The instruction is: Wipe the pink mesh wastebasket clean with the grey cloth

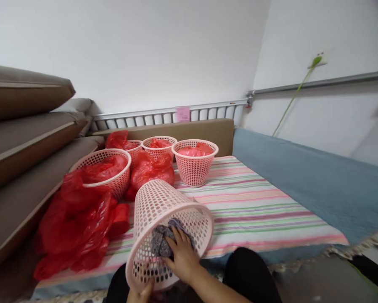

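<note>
Left hand (142, 293) clasps the lower rim of the tipped, nearest pink basket (154, 198), fingers partly hidden. Right hand (183, 254), fingers slightly spread, holds grey cloth (159, 240) inside. Wiping appears underway; fuller coverage likely calls for rotation.

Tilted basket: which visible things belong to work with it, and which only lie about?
Belong:
- tilted pink perforated plastic basket, held by left hand
- bunched grey cloth, under right hand
- likely, crumpled red plastic bags

Apparently unrelated:
- stacked grey-brown cushions
- thin green cable
</note>
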### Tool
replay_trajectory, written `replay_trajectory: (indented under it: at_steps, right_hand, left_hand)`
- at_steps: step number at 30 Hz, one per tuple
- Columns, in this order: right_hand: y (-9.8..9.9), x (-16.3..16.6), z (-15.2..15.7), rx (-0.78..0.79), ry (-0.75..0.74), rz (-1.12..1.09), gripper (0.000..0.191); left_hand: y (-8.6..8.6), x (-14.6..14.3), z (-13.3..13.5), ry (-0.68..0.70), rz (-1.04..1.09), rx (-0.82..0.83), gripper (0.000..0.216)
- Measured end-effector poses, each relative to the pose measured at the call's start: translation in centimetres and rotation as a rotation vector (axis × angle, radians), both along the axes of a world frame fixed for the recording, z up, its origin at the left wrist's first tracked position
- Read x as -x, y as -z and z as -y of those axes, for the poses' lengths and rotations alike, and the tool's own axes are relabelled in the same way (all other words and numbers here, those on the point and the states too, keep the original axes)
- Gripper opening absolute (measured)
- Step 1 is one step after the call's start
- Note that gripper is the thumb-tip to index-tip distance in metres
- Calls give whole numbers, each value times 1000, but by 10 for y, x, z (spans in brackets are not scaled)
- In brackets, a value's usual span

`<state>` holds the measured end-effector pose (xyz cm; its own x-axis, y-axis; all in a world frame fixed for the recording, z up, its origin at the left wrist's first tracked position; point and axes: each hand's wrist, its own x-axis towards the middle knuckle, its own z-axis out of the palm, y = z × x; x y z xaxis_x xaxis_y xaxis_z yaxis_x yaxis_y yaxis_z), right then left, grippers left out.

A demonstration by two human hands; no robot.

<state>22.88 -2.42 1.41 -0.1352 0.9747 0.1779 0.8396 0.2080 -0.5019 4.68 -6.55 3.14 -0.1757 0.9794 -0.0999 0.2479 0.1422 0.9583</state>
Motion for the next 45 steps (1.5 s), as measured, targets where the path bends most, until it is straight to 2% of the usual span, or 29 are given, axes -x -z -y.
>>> replay_trajectory:
  at_steps: [4,8,16,18,21,25,29,32,35,37,42,45]
  right_hand:
    - [6,-10,4,1,13,125,59]
    - [2,-18,8,-20,21,195,49]
    - [19,-19,52,58,-13,115,61]
    - [13,-23,57,62,-1,72,58]
    - [-12,-30,52,-11,41,55,53]
    - [-38,-34,35,-95,91,132,61]
    - [-38,-26,31,4,144,170,76]
    - [-36,-19,40,-38,85,140,66]
    - [-39,-20,49,-94,35,134,48]
    - [-41,-25,51,-83,36,144,44]
    - [-32,-33,45,34,83,121,58]
    - [-26,-31,35,125,99,-62,68]
  left_hand:
    - [17,-5,-2,89,122,111,85]
    - [30,-1,-6,162,156,175,92]
    - [35,4,-7,164,225,190,77]
    - [34,3,-7,169,233,181,74]
    - [31,4,-6,164,243,169,72]
    - [25,12,-5,149,211,125,62]
    - [14,18,-4,135,101,88,26]
    - [6,18,-4,130,74,76,22]
    - [4,20,-5,166,88,85,31]
    - [5,24,-5,198,102,90,43]
    - [13,28,-5,274,139,102,75]
    - [20,26,-5,310,153,107,72]
